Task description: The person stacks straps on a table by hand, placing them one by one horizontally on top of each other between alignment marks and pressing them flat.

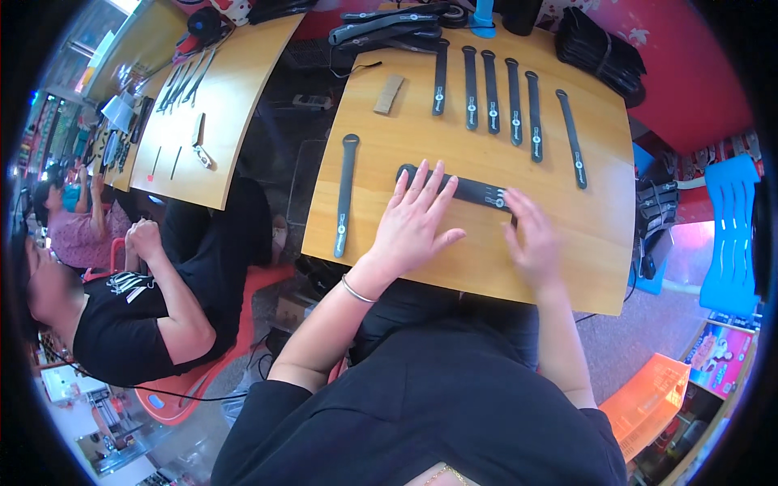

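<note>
A black strap [478, 191] with a rounded eyelet end lies crosswise on the wooden table in front of me. My left hand [413, 227] rests flat on its left part, fingers spread, wearing a bracelet at the wrist. Over the strap's right end is my right hand [536, 243], a little blurred, its fingers stretched out and thumb apart. The tip of the strap under those fingers is partly hidden. To the left lies another strap [346, 194], lengthwise. Several like straps [492, 93] lie in a row toward the far side, one strap [572, 139] apart at the right.
A tan flat piece [389, 94] lies far left on my table [462, 251]. Piled black straps [389, 31] and a bundled stack [600, 53] stand behind. Left, a seated person [146, 300] is beside a second table [219, 138]. A blue stool [729, 235] is at right.
</note>
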### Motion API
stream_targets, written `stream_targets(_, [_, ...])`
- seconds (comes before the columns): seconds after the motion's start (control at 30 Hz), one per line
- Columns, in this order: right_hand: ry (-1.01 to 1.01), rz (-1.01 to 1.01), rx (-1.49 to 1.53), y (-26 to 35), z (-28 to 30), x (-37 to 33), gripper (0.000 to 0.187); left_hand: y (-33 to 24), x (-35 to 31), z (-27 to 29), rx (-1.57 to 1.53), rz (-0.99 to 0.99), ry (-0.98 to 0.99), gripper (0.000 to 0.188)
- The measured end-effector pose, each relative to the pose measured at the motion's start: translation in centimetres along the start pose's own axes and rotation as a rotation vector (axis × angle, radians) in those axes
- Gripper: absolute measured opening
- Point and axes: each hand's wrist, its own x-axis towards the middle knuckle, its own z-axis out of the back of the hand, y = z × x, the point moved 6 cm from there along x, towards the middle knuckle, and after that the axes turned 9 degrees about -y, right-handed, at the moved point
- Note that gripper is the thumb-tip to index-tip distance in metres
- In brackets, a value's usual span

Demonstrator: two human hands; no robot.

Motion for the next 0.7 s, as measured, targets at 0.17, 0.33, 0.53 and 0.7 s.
stream_targets(0.17, [0.363,0.198,-0.221,2.1,-2.6,-1.0,0.07,0.5,0.1,-0.7,0.002,-0.038,0.047,0.079])
stream_targets(0.33, [0.458,0.188,-0.217,2.3,-3.5,-1.0,0.076,0.7,-0.1,-0.9,0.005,-0.057,0.047,0.081])
stream_targets(0.53, [0.512,0.125,-0.208,1.9,-3.7,-0.7,0.072,0.8,0.1,-1.0,0.034,-0.066,0.07,0.082])
stream_targets(0.7, [0.533,0.063,-0.097,1.3,-3.6,-0.4,0.069,0.0,0.8,-0.8,0.065,-0.03,0.084,0.079])
